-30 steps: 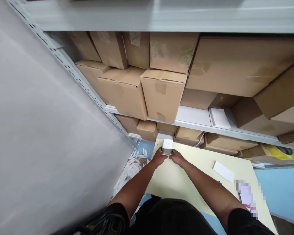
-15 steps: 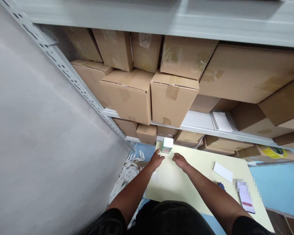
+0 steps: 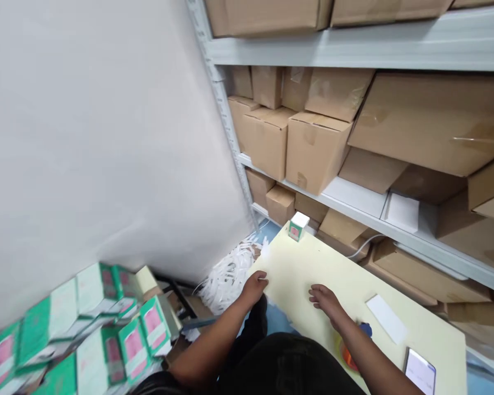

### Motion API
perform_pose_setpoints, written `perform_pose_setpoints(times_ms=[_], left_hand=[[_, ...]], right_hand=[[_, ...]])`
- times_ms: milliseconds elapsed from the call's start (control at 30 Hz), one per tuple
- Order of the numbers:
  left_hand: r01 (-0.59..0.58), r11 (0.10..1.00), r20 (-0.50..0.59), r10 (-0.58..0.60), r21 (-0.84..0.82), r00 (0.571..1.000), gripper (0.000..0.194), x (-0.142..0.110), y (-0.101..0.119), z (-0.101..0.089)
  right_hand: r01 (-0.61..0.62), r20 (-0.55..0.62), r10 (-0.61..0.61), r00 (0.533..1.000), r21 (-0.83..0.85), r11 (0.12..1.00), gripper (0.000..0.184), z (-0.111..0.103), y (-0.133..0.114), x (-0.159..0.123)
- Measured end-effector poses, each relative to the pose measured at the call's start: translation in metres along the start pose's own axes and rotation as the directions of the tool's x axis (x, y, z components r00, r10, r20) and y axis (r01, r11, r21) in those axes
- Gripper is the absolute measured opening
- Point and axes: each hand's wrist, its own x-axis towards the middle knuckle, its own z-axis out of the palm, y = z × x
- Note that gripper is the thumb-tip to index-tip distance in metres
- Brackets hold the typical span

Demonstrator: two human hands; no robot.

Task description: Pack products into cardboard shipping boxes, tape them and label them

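A small green, white and pink box [image 3: 298,226] stands upright at the far left corner of the pale yellow table [image 3: 288,263]. My left hand [image 3: 255,287] hovers by the table's left edge, with nothing seen in it and a gap between thumb and fingers. Over the middle of the tabletop, my right hand [image 3: 326,300] is empty, its fingers spread. Neither hand touches the box. Below my right forearm lies a dark blue and orange object [image 3: 349,354], partly hidden, likely a tape dispenser.
A white flat piece [image 3: 387,318] and a phone [image 3: 420,373] lie on the table's right side. Many green and pink boxes [image 3: 135,345] are piled at lower left. White paper strips [image 3: 230,274] heap on the floor. Shelves with cardboard boxes [image 3: 319,145] rise behind the table.
My view has swung left, bringing the pile of green boxes into sight. Both hands have drawn back from the small box, which stays at the table's far corner. My right fingers have spread.
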Motion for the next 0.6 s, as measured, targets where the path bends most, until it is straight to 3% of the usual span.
perform_pose_setpoints(times_ms=[133,267,433,600], left_hand=[[-0.067,0.996,-0.077,0.063,-0.051,0.995,0.028,-0.062,-0.02,0.003],[-0.154,0.986,-0.22,0.136,-0.066,0.966,0.028,-0.116,-0.041,-0.022],[-0.181,0.976,-0.386,0.122,-0.12,0.914,0.028,-0.186,-0.087,-0.065],[-0.191,0.968,-0.475,0.093,-0.161,0.875,0.032,-0.266,-0.151,-0.115]], right_hand=[[0.034,0.059,-0.032,0.998,-0.028,0.999,0.045,-0.008,0.001,-0.021],[0.097,0.151,-0.084,0.985,-0.084,0.992,0.047,0.017,-0.014,-0.039],[0.177,0.295,-0.124,0.947,-0.162,0.971,0.05,0.085,-0.023,-0.072],[0.259,0.414,-0.148,0.898,-0.226,0.939,0.049,0.178,-0.003,-0.111]])
